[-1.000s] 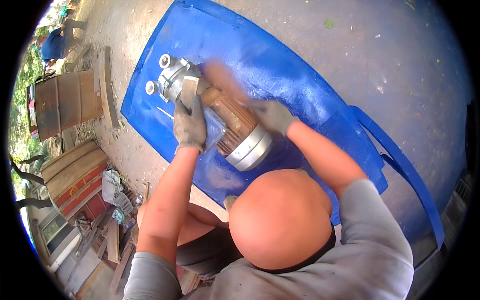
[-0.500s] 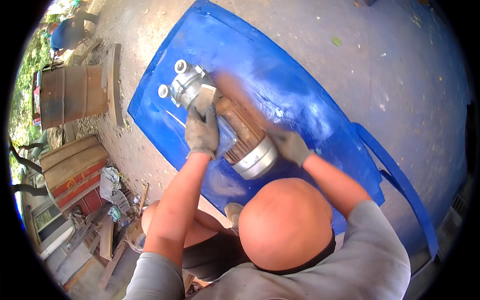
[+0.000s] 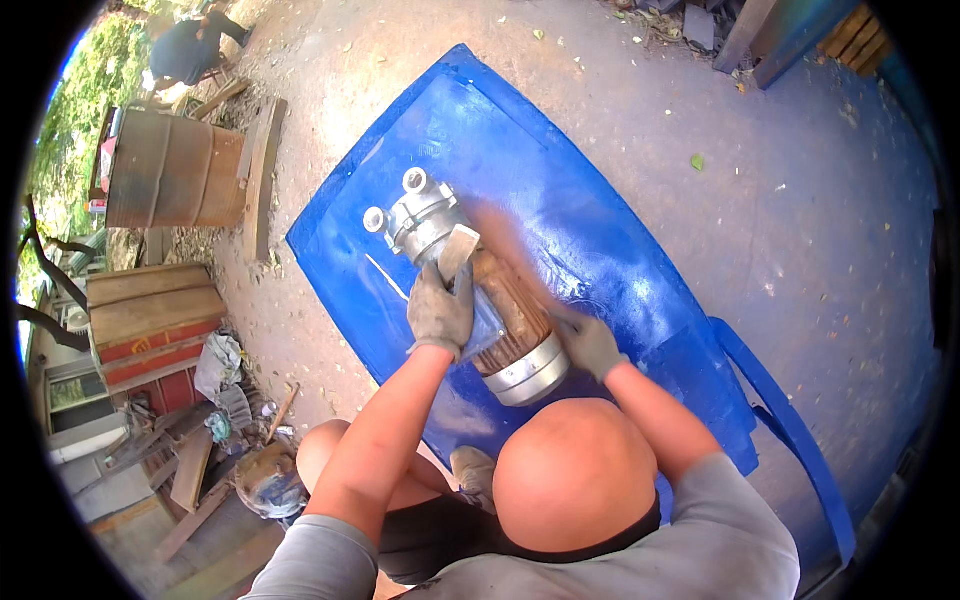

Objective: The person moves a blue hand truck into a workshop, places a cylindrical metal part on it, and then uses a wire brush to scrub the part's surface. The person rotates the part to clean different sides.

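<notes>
A motor-driven pump (image 3: 512, 305) lies on its side on a blue plastic surface (image 3: 600, 230). Its ribbed body is rusty brown, with a silver end cap nearest me. The silver pump head (image 3: 425, 222) at the far end carries two round ports. My left hand (image 3: 440, 310), in a grey glove, rests over the motor's left side. Thumb and fingers close at the lower end of a pale rectangular block (image 3: 459, 250). Under that hand is a bluish, see-through piece (image 3: 488, 325). My gloved right hand (image 3: 592, 345) is against the motor's right side, its fingertips blurred and partly hidden.
A curved blue bar (image 3: 790, 420) extends along the right. My bent knee (image 3: 578, 475) is close below the motor. On the left stand a rusty drum (image 3: 175, 170), wooden boxes (image 3: 155, 310) and scrap boards (image 3: 195, 465). Another person (image 3: 190, 50) is at the far left.
The whole scene has shifted down and slightly right in the picture. Both hands stay at the same sides of the pump, and the right one looks less blurred.
</notes>
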Motion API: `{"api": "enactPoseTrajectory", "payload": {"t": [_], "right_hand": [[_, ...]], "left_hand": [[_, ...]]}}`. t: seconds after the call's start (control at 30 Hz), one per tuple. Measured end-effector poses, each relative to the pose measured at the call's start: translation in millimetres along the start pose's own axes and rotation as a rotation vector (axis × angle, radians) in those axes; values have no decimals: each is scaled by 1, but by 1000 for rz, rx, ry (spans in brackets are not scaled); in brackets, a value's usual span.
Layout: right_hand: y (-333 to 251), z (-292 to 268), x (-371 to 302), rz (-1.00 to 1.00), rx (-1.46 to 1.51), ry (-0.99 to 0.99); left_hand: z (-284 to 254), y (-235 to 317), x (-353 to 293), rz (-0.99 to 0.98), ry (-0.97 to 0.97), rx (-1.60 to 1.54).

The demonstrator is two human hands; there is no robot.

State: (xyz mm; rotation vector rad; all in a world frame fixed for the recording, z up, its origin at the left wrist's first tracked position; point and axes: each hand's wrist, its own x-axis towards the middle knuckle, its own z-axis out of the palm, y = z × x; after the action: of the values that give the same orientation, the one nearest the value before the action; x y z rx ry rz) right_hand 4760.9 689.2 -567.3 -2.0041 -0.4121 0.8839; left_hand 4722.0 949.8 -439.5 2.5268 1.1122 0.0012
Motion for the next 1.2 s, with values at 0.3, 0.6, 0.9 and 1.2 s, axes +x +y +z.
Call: {"api": "enactPoseTrajectory", "payload": {"t": [0.3, 0.6, 0.9, 1.2], "right_hand": [[1, -9, 11, 133, 204, -59], [23, -11, 61, 188, 494, -78], [6, -15, 59, 140, 444, -65], [-5, -22, 22, 159, -9, -71]], "left_hand": [[5, -4, 0, 35, 47, -5], [20, 18, 5, 43, -6, -63], [17, 21, 4, 16, -39, -58], [9, 2, 3, 17, -15, -58]]}}
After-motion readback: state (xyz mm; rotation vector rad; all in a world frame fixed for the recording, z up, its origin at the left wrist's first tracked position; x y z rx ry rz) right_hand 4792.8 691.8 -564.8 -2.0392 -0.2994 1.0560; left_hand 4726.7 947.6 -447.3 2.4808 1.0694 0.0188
